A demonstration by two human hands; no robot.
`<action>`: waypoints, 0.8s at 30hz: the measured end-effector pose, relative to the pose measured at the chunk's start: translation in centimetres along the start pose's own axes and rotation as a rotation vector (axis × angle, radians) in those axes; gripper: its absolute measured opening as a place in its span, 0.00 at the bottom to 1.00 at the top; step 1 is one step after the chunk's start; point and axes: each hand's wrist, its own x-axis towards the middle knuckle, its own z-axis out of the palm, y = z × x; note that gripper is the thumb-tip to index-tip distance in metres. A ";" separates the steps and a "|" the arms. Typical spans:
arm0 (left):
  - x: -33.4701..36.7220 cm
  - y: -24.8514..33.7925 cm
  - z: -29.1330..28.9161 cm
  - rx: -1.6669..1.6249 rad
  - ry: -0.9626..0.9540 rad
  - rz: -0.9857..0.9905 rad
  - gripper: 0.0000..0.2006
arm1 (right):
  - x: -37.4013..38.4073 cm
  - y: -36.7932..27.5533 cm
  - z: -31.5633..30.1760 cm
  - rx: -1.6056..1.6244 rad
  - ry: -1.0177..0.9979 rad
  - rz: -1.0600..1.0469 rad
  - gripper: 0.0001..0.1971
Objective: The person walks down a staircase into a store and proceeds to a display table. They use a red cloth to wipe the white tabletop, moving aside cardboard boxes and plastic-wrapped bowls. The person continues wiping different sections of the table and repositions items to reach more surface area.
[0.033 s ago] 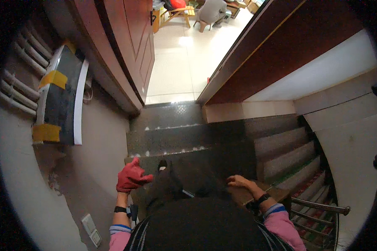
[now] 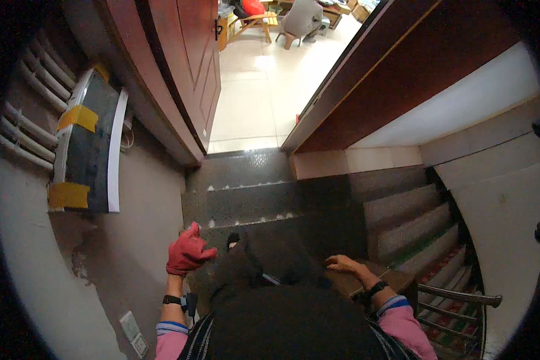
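My left hand wears a red glove and hovers beside the left wall, above the dark steps. Its thumb and forefinger point apart, with nothing visible between them. On the right, my bare right hand hangs with its fingers loosely bent and no object seen in it. It is nearest to a brown, wood-like surface; whether it touches that I cannot tell. Both wrists carry dark bands, below pink sleeves with striped cuffs. One dark shoe tip shows on a step in front of me.
Ahead, a brown door stands open onto a bright tiled floor, where a person sits near a wooden chair. More stairs run down on the right beside a metal handrail. A taped panel and pipes line the left wall.
The view has shifted very slightly. Both hands keep nearly the same pose and place.
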 end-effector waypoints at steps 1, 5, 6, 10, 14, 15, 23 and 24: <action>0.7 -1.3 -0.9 0.007 0.117 -0.017 0.16 | -0.5 -1.0 0.4 0.049 -0.018 0.095 0.25; 2.0 -5.2 -1.8 -0.158 0.205 -0.010 0.17 | -1.3 -3.1 2.5 0.268 0.079 0.141 0.25; 2.1 -5.8 -1.5 -0.201 0.255 -0.010 0.17 | -1.2 -3.0 3.2 0.233 0.087 0.152 0.24; 2.4 -6.7 0.7 -0.348 0.470 -0.037 0.17 | -1.5 -2.2 6.1 0.225 0.152 0.020 0.25; 2.9 -6.6 3.1 -0.519 0.514 -0.078 0.18 | -3.4 -3.7 6.1 0.483 0.028 0.301 0.22; 3.1 -6.6 3.4 -0.620 0.395 -0.090 0.17 | -3.5 -4.0 5.7 0.406 0.040 0.232 0.22; 8.5 -4.3 -0.9 -0.118 -0.208 -0.133 0.14 | 1.4 -0.8 -0.4 0.337 0.177 0.174 0.22; 9.8 -4.0 -1.4 -0.113 -0.268 -0.141 0.14 | 2.4 -0.3 -1.5 0.367 0.181 0.166 0.23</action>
